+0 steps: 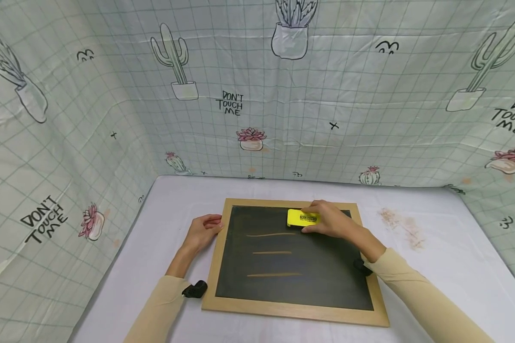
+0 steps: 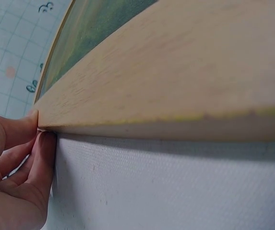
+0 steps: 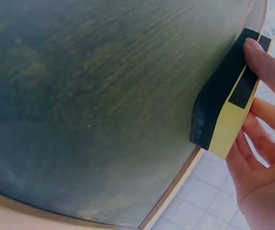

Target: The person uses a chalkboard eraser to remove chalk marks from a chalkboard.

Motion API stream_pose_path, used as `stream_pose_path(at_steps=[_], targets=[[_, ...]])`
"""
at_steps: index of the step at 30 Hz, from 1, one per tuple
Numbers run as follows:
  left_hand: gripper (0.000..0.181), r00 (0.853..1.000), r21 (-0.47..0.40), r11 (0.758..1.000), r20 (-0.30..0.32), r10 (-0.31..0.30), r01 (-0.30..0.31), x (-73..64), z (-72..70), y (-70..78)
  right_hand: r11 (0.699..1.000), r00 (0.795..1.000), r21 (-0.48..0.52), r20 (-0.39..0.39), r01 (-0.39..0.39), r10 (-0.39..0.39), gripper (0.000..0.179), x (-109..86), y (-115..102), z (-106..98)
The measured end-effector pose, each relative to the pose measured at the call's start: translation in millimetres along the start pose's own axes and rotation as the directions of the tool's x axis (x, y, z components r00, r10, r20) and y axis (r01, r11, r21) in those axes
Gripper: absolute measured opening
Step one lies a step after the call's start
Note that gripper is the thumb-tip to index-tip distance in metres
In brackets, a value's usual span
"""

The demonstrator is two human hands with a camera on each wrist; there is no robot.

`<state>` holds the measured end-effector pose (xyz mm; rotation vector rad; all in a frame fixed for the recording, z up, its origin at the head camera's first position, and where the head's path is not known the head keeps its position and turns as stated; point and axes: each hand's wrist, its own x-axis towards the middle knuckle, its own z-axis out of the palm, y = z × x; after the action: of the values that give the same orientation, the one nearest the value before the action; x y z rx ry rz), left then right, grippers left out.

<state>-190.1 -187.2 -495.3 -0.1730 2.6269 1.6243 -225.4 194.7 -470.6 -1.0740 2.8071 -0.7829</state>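
Note:
A chalkboard (image 1: 326, 281) with a wooden frame (image 1: 213, 271) lies on the white table. Three orange-brown chalk lines (image 1: 272, 252) run across its middle and left. My right hand (image 1: 328, 220) grips a yellow and black chalkboard eraser (image 1: 297, 217) near the board's top edge. In the right wrist view, the thumb is on one side of the eraser (image 3: 223, 100) and the fingers are behind it; its black pad faces the board. With thumb and fingers, my left hand (image 1: 201, 233) pinches the frame's upper left edge, seen close in the left wrist view (image 2: 19, 167).
Reddish-brown dust smudges (image 1: 405, 228) mark the table right of the board. A grid-patterned cloth (image 1: 309, 105) with cactus drawings stands as walls behind and at the sides. Black devices (image 1: 196, 289) sit at both wrists. Faint smears (image 3: 108, 81) streak the board's surface.

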Motion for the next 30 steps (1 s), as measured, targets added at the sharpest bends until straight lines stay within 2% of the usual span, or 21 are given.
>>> stream_pose_path(at_steps=[6,12,24,30], targets=[[0.03,1.0,0.006,1.0,-0.012,-0.002,0.002,0.4,0.0,1.9,0.998,0.999,0.04,0.014,-0.038,0.038,0.056,-5.4,4,-4],[0.031,1.0,0.003,1.0,-0.012,-0.012,0.012,-0.3,0.6,1.9,0.998,0.998,0.033,0.03,-0.056,0.055,0.056,-15.2,3,-11],[0.03,1.0,-0.006,1.0,-0.013,-0.004,0.004,-1.1,0.6,0.8,1.0,1.0,-0.026,-0.015,-0.003,0.002,0.053,-35.3,0,-14],[0.03,1.0,0.006,1.0,-0.013,0.001,-0.001,-2.2,1.2,2.6,1.0,1.0,-0.004,-0.012,-0.002,0.002,0.052,-44.2,-4,-9]])
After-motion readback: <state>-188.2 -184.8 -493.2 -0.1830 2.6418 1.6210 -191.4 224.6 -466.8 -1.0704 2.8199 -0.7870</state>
